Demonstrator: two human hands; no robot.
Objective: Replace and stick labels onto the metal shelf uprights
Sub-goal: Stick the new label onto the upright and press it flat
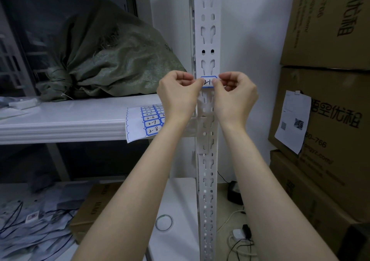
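I pinched the blue-bordered label (pixel 208 82) at both ends, left hand (pixel 177 92) and right hand (pixel 235 92), so it sat level on the upright (pixel 208 40) for sticking. The label sheet (pixel 149 122) lay left of the upright, within reach.

Blue-bordered white label (pixel 208 82), white perforated upright (pixel 207 40), green woven sack (pixel 112 60).

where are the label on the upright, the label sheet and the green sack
label (pixel 208 82): head view, its written middle
label sheet (pixel 152 123): head view, a lower sticker
green sack (pixel 112 60): head view, its bulging front
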